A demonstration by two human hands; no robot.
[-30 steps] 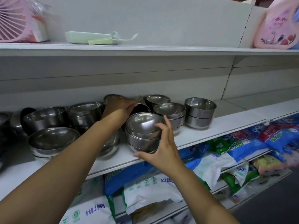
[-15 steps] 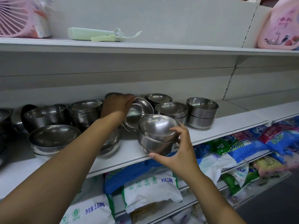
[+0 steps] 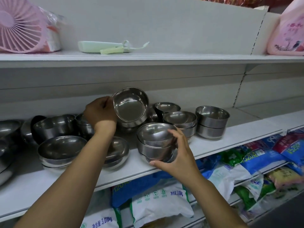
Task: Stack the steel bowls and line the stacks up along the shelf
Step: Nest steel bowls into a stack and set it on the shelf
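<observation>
Fingers (image 3: pixel 176 134) of your right hand (image 3: pixel 179 155) curl round the right side of a stack of small steel bowls (image 3: pixel 155 143) with the thumb hooked under its base, so you hold it at the front edge of the white middle shelf (image 3: pixel 233 142); whether its bottom touches the board cannot be told. Your left hand (image 3: pixel 100 112) grips a single steel bowl (image 3: pixel 130 106) by its left rim, fingers closed on the metal, and the bowl is raised off the shelf and tilted so its mouth faces you. Above runs the upper shelf (image 3: pixel 164 57), and below the bowls lie a white powder bag (image 3: pixel 161 204) and blue packets (image 3: pixel 256 160). A pink fan (image 3: pixel 19 25) stands at the upper shelf's left end, a pink bag (image 3: pixel 292 30) at its right. On the middle shelf, a wide bowl stack (image 3: pixel 61 148) sits at front left beside your left forearm, a two-bowl stack (image 3: pixel 212 121) stands farthest right, a shallow stack (image 3: pixel 181 120) sits between that and the one you hold, and a lone bowl (image 3: pixel 167 107) sits behind by the back wall. A pale green flat case (image 3: pixel 98 46) lies on the upper shelf.
</observation>
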